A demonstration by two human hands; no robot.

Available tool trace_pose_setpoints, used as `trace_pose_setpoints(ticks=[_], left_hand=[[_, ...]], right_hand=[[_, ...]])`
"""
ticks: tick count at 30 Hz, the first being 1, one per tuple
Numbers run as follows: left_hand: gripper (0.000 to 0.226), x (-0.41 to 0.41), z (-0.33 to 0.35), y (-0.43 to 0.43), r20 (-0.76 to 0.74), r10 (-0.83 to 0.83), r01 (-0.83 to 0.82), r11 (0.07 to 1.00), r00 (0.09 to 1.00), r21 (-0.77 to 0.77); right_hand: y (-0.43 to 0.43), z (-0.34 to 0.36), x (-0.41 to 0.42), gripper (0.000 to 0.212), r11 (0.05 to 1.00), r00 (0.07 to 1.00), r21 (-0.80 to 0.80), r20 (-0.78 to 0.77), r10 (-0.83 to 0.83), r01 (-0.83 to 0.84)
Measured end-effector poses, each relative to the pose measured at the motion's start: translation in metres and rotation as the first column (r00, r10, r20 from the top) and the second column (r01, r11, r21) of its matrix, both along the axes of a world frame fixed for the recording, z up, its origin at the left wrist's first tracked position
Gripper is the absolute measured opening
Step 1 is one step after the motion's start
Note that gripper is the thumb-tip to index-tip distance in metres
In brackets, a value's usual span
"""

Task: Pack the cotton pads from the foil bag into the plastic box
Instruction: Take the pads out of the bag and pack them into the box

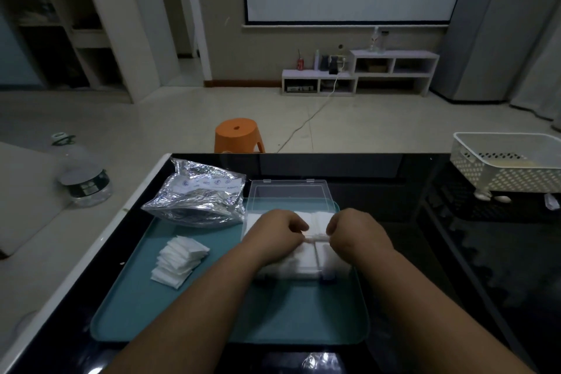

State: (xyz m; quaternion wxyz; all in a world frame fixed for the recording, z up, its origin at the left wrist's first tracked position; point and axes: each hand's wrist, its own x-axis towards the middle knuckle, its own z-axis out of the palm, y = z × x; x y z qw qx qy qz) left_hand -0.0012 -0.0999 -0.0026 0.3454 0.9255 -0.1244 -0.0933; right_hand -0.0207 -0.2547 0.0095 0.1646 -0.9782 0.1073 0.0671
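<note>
Pinched at either end by left hand (274, 232) and right hand (352, 229): a thin white bundle of cotton pads (315, 238), long axis left to right, just over the clear plastic box (287, 194), lid up at the far side. Packed white inside, on the teal tray (212, 313) on the tabletop (440, 252). Left of it, 1 fanned row of square pads (179, 258) slanting near-left to far-right, before the crumpled foil bag (197, 194).

The cotton pads (306, 261) in the box (288, 194) are partly covered by the left hand (273, 232) and right hand (355, 231), the basket (510, 168) is cut off at the right, and the print on the foil bag (197, 196) cannot be read.
</note>
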Motion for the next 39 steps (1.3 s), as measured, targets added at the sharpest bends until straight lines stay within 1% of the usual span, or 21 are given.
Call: trace_pose_setpoints(ticks=[2, 4, 8, 10, 12, 15, 17, 19, 21, 23, 28, 30, 32, 34, 39], left_hand=[[0.028, 0.001, 0.005, 0.017, 0.049, 0.032, -0.033, 0.999, 0.998, 0.024], [0.029, 0.0, 0.009, 0.036, 0.06, 0.057, -0.06, 0.997, 0.997, 0.044], [0.037, 0.0, 0.014, 0.072, 0.072, 0.107, -0.113, 0.99, 0.992, 0.081], [0.044, 0.001, 0.016, 0.088, 0.089, 0.128, -0.139, 0.982, 0.988, 0.131], [0.051, 0.002, 0.018, 0.101, 0.106, 0.103, -0.126, 0.962, 0.989, 0.241], [0.056, 0.001, 0.023, 0.122, 0.068, 0.02, -0.048, 0.901, 0.997, 0.431], [0.053, 0.004, 0.022, 0.139, 0.046, -0.024, -0.005, 0.839, 0.999, 0.544], [0.049, 0.007, 0.019, 0.156, 0.023, -0.036, 0.015, 0.8, 0.999, 0.6], [0.043, 0.007, 0.018, 0.169, 0.003, -0.055, 0.041, 0.781, 0.998, 0.623], [0.043, 0.008, 0.018, 0.176, -0.009, -0.087, 0.073, 0.767, 0.996, 0.638], [0.052, 0.012, 0.009, 0.182, -0.074, -0.112, 0.133, 0.728, 0.991, 0.672], [0.047, 0.014, 0.004, 0.181, -0.037, -0.11, 0.106, 0.733, 0.993, 0.672], [0.036, 0.015, 0.002, 0.179, 0.022, -0.115, 0.07, 0.735, 0.993, 0.675], [0.029, 0.017, 0.002, 0.176, 0.063, -0.146, 0.06, 0.712, 0.987, 0.699], [0.035, 0.014, 0.0, 0.169, 0.09, -0.179, 0.049, 0.648, 0.98, 0.76]], right_hand=[[0.007, 0.006, -0.001, 0.022, 0.998, 1.0, 0.06, 0.019, 0.024, -0.026], [0.017, 0.011, 0.0, 0.025, 0.99, 0.998, 0.125, 0.034, 0.058, -0.062], [0.043, 0.01, 0.004, 0.027, 0.976, 0.991, 0.176, 0.072, 0.116, -0.127], [0.057, 0.006, 0.005, 0.026, 0.968, 0.986, 0.195, 0.083, 0.142, -0.156], [0.069, 0.003, 0.007, 0.028, 0.962, 0.981, 0.199, 0.088, 0.173, -0.188], [0.083, 0.001, 0.01, 0.027, 0.955, 0.974, 0.199, 0.09, 0.206, -0.22], [0.091, -0.001, 0.012, 0.025, 0.95, 0.97, 0.2, 0.092, 0.225, -0.239], [0.097, -0.002, 0.013, 0.025, 0.948, 0.966, 0.191, 0.09, 0.241, -0.255], [0.103, -0.005, 0.014, 0.026, 0.946, 0.964, 0.188, 0.086, 0.251, -0.263], [0.105, -0.007, 0.014, 0.025, 0.947, 0.964, 0.183, 0.084, 0.254, -0.265], [0.105, -0.01, 0.014, 0.02, 0.949, 0.963, 0.166, 0.08, 0.259, -0.269], [0.104, -0.01, 0.015, 0.02, 0.95, 0.964, 0.169, 0.084, 0.253, -0.264], [0.103, -0.009, 0.014, 0.021, 0.949, 0.963, 0.167, 0.087, 0.255, -0.267], [0.103, -0.01, 0.015, 0.021, 0.949, 0.962, 0.161, 0.092, 0.258, -0.271], [0.103, -0.012, 0.016, 0.02, 0.949, 0.963, 0.17, 0.09, 0.253, -0.265]])
